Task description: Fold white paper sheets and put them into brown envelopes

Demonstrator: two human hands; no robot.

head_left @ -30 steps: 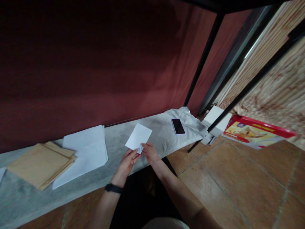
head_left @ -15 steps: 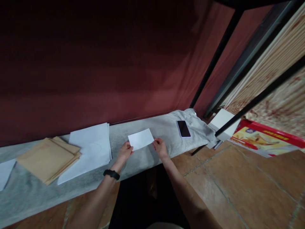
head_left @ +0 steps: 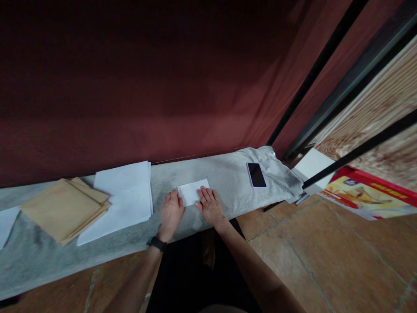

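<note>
A small rectangle of white paper lies on the grey cloth in front of me. Flat on its right part rests my right hand, open with the fingers spread. My left hand, with a black band on the wrist, lies palm down at the paper's left edge. Its fingers are stretched forward, and the thumb is next to the paper. Neither hand is gripping the paper. Part of the sheet is covered by my right fingers.
Left of my hands lie large white sheets and a stack of brown envelopes. A phone lies on the cloth to the right. Black poles and a red-and-yellow box stand at the right end, by a dark red wall.
Both hands have let go of the paper's ends, and the paper now lies on the cloth. My right hand has flattened onto it; my left hand has turned palm down. The view has shifted slightly.
</note>
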